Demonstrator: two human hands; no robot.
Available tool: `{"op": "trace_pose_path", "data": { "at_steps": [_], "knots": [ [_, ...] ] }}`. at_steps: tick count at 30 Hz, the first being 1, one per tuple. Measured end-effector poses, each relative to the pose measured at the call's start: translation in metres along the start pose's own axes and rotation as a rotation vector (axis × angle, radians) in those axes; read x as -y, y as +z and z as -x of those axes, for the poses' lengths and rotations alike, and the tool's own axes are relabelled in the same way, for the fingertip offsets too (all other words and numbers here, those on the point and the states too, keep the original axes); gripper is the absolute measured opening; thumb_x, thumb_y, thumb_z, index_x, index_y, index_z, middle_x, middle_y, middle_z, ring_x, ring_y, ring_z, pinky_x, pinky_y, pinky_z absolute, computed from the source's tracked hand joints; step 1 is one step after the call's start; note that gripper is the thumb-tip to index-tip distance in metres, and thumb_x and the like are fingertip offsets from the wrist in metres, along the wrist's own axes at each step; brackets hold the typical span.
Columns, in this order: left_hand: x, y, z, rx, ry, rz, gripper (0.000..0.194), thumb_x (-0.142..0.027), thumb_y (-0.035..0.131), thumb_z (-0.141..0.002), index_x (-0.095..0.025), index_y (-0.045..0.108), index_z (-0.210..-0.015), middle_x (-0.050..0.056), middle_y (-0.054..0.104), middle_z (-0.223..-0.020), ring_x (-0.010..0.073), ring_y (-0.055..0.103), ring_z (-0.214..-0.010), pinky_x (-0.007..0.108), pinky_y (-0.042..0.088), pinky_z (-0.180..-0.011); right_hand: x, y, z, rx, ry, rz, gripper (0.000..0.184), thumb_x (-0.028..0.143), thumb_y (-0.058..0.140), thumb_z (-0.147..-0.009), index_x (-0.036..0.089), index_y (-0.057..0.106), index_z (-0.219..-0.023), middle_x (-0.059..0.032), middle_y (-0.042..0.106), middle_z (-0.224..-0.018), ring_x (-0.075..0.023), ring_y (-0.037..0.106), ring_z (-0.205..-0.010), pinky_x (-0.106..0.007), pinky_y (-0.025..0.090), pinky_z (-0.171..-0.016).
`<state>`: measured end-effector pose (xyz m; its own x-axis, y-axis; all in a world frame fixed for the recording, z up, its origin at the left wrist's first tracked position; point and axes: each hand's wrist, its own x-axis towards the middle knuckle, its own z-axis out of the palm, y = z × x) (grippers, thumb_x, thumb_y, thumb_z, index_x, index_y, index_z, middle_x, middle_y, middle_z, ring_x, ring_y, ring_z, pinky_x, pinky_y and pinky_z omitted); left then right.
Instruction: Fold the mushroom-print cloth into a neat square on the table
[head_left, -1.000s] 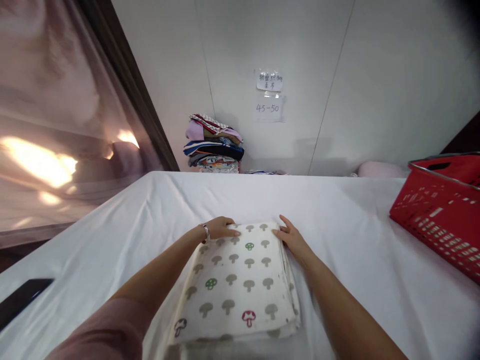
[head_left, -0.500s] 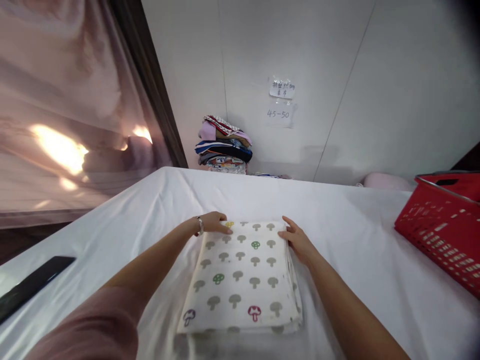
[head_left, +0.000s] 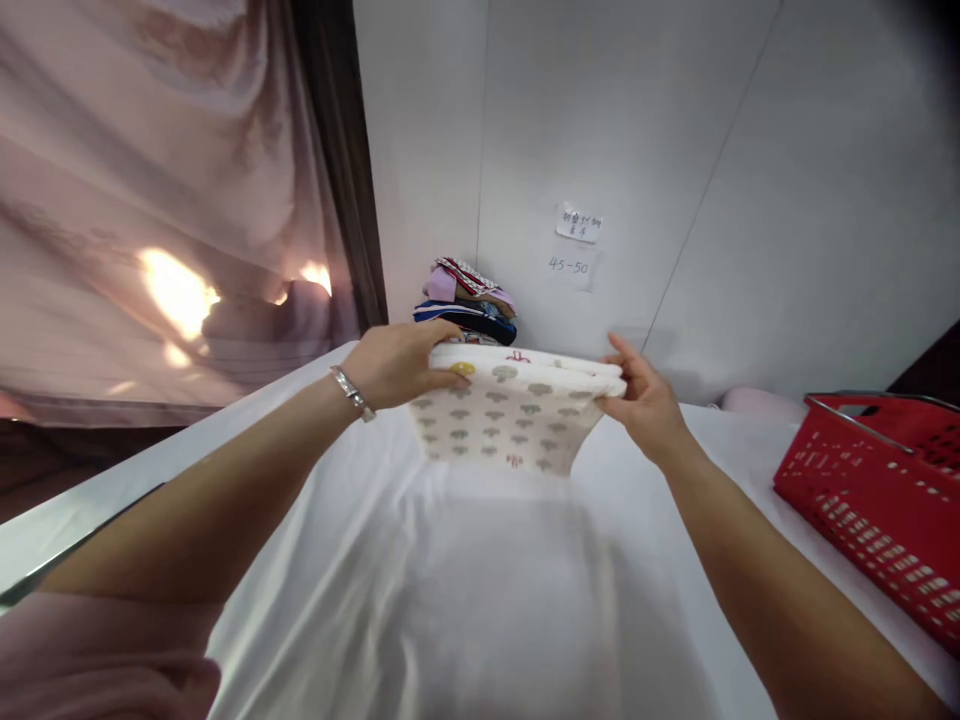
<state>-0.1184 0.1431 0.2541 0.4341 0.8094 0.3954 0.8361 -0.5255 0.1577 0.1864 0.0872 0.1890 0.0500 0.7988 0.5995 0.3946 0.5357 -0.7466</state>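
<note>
A folded white cloth printed with grey, yellow and red mushrooms hangs between my two hands, lifted off the white-covered table. My left hand, with a silver bracelet at the wrist, pinches its upper left corner, thumb on the near side. At the upper right corner my right hand grips the fold between thumb and fingers, the index finger sticking up. The cloth tilts, its top edge near me and its lower part dropping away from me.
White sheeting covers the table. To the right stands a red plastic basket with a metal handle. Behind the far edge is a stack of folded fabrics against the wall. A pink curtain hangs at left. Paper labels are on the wall.
The cloth lay flat on the table between my hands. Both hands have raised it by its far corners, up and away from me, and it now hangs. The view has shifted slightly.
</note>
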Motion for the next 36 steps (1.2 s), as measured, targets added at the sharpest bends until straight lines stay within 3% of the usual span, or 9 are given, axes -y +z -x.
{"op": "trace_pose_path", "data": {
  "at_steps": [2, 4, 7, 10, 13, 20, 23, 28, 36],
  "knots": [
    [-0.003, -0.004, 0.010, -0.146, 0.112, -0.069, 0.053, -0.049, 0.057, -0.074, -0.024, 0.049, -0.121, 0.004, 0.057, -0.110, 0.0252, 0.050, -0.104, 0.034, 0.034, -0.087, 0.006, 0.000, -0.003, -0.058, -0.209, 0.203, 0.073, 0.014, 0.053, -0.070, 0.026, 0.030, -0.138, -0.0050, 0.051, -0.115, -0.0192, 0.051, -0.103, -0.037, 0.043, -0.090],
    [-0.001, 0.014, 0.030, -0.212, 0.214, -0.121, 0.046, -0.043, 0.054, -0.079, -0.023, 0.050, -0.120, 0.006, 0.057, -0.108, 0.0260, 0.050, -0.104, 0.036, 0.034, -0.088, -0.003, 0.005, 0.012, -0.065, -0.352, 0.382, 0.070, 0.012, 0.050, -0.072, 0.026, 0.030, -0.138, -0.0070, 0.049, -0.122, -0.0225, 0.046, -0.113, -0.043, 0.038, -0.097],
    [0.005, 0.079, 0.075, -0.142, 0.288, -0.110, 0.040, -0.024, 0.056, -0.077, -0.021, 0.052, -0.116, 0.009, 0.057, -0.106, 0.0259, 0.050, -0.099, 0.037, 0.036, -0.084, -0.048, 0.020, 0.066, 0.030, -0.407, 0.526, 0.062, 0.009, 0.044, -0.074, 0.025, 0.039, -0.133, -0.0086, 0.048, -0.128, -0.0253, 0.041, -0.121, -0.048, 0.034, -0.102],
    [0.008, 0.155, 0.125, 0.056, 0.313, -0.042, 0.040, -0.010, 0.057, -0.071, -0.021, 0.054, -0.109, 0.008, 0.057, -0.101, 0.0246, 0.051, -0.095, 0.036, 0.037, -0.080, -0.098, 0.037, 0.134, 0.252, -0.371, 0.569, 0.051, 0.006, 0.040, -0.074, 0.023, 0.053, -0.120, -0.0097, 0.058, -0.116, -0.0248, 0.050, -0.111, -0.049, 0.038, -0.098],
    [0.008, 0.198, 0.161, 0.146, 0.285, 0.054, 0.039, -0.009, 0.058, -0.069, -0.021, 0.054, -0.106, 0.007, 0.056, -0.101, 0.0245, 0.050, -0.095, 0.037, 0.038, -0.081, -0.121, 0.046, 0.179, 0.388, -0.260, 0.602, 0.048, 0.005, 0.038, -0.074, 0.021, 0.058, -0.114, -0.0110, 0.060, -0.113, -0.0236, 0.052, -0.108, -0.048, 0.039, -0.097],
    [0.018, 0.189, 0.168, 0.122, 0.287, 0.221, 0.034, -0.031, 0.058, -0.079, -0.020, 0.054, -0.111, 0.008, 0.055, -0.107, 0.0226, 0.050, -0.099, 0.037, 0.039, -0.086, -0.103, 0.037, 0.186, 0.512, -0.071, 0.515, 0.062, 0.002, 0.040, -0.064, 0.021, 0.053, -0.122, -0.0084, 0.052, -0.128, -0.0221, 0.044, -0.120, -0.047, 0.028, -0.105],
    [0.021, 0.187, 0.166, 0.048, 0.220, 0.255, 0.032, -0.036, 0.054, -0.082, -0.019, 0.057, -0.109, 0.009, 0.056, -0.108, 0.0224, 0.051, -0.101, 0.036, 0.041, -0.087, -0.094, 0.036, 0.181, 0.425, 0.139, 0.358, 0.056, 0.009, 0.044, -0.067, 0.025, 0.056, -0.119, -0.0046, 0.051, -0.129, -0.0221, 0.044, -0.120, -0.043, 0.034, -0.101],
    [0.019, 0.192, 0.166, 0.051, 0.164, 0.259, 0.032, -0.039, 0.057, -0.079, -0.022, 0.060, -0.105, 0.008, 0.058, -0.108, 0.0235, 0.053, -0.101, 0.039, 0.043, -0.086, -0.091, 0.045, 0.149, 0.122, 0.420, 0.358, 0.029, 0.031, 0.045, -0.079, 0.023, 0.064, -0.100, -0.0047, 0.063, -0.106, -0.0206, 0.057, -0.095, -0.033, 0.045, -0.080],
    [0.004, 0.189, 0.161, 0.054, 0.244, 0.227, 0.027, -0.030, 0.057, -0.079, -0.022, 0.059, -0.104, 0.007, 0.060, -0.104, 0.0234, 0.053, -0.100, 0.041, 0.042, -0.087, -0.117, 0.068, 0.100, 0.156, 0.600, 0.584, 0.018, 0.032, 0.057, -0.073, 0.022, 0.064, -0.086, -0.0028, 0.064, -0.074, -0.0192, 0.058, -0.073, -0.027, 0.038, -0.064]
  ]
}}
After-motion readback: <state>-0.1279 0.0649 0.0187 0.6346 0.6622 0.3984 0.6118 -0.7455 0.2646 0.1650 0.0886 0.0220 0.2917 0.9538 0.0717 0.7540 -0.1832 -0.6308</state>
